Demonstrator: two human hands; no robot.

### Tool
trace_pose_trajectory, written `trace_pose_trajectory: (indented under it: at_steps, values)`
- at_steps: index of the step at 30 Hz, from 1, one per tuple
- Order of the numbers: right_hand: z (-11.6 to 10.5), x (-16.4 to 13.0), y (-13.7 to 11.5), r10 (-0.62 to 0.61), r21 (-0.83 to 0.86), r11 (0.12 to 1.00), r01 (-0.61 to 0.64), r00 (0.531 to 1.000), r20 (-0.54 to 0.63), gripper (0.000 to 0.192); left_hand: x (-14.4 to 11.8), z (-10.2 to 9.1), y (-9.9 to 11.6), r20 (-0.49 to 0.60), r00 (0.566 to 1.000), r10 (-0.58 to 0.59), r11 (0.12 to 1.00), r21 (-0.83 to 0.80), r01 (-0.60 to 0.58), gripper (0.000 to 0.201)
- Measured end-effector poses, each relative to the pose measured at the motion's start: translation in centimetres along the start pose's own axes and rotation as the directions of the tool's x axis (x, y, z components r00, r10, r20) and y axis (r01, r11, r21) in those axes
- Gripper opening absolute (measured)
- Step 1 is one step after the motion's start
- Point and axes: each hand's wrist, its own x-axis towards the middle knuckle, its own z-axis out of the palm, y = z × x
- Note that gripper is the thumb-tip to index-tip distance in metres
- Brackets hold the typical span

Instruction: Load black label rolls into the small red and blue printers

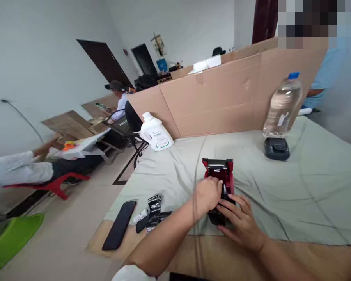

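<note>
A small red and black device [231, 180], which looks like a portable label printer, stands on the cloth with its lid raised at the far end. My left hand [208, 194] reaches over its left side, with fingers curled down into the open compartment. What those fingertips hold, if anything, is hidden; a small white bit shows beside them. Around the near right side of the device my right hand [242, 220] is wrapped, its fingers on the black near part and its thumb low at the front.
To the left lie a black phone [119, 225] and crumpled dark plastic [155, 205]. A white jug [156, 132], a clear bottle [282, 105] and a black device [276, 149] stand farther back, before a cardboard wall [216, 103]. Other people sit at left and beyond.
</note>
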Motion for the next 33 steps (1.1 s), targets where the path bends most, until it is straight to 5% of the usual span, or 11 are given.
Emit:
trace_pose_trajectory:
  at_steps: [9,14,19,24,30,33]
  values:
    - [-0.3,0.4,-0.2,-0.004,-0.025,1.000,0.003,1.000,-0.017,0.045,-0.3,1.0,-3.7,-0.277,0.961,-0.009,0.988,-0.152,-0.035,0.027]
    - [-0.3,0.6,-0.1,-0.003,-0.030,1.000,0.003,1.000,-0.014,0.052,-0.8,2.7,-5.8,-0.357,0.932,0.061,0.944,-0.282,-0.169,0.031]
    - [-0.2,0.3,-0.1,0.004,-0.001,1.000,-0.004,1.000,-0.003,0.049,-0.3,2.7,-6.7,-0.558,0.826,0.074,0.915,-0.292,-0.279,0.032]
    - [-0.2,0.1,0.0,0.030,-0.008,1.000,-0.031,0.999,-0.043,0.042,0.8,2.0,-7.4,-0.473,0.832,0.290,0.854,-0.265,-0.449,0.051]
    - [-0.4,0.2,-0.2,0.052,-0.064,0.996,-0.060,0.992,-0.112,0.040,-1.3,3.3,-7.2,-0.617,0.733,0.286,0.796,-0.274,-0.540,0.049]
    - [-0.3,0.1,-0.1,0.074,-0.087,0.993,-0.085,0.989,-0.129,0.039,-2.7,4.8,-7.1,-0.625,0.727,0.286,0.770,-0.302,-0.562,0.048]
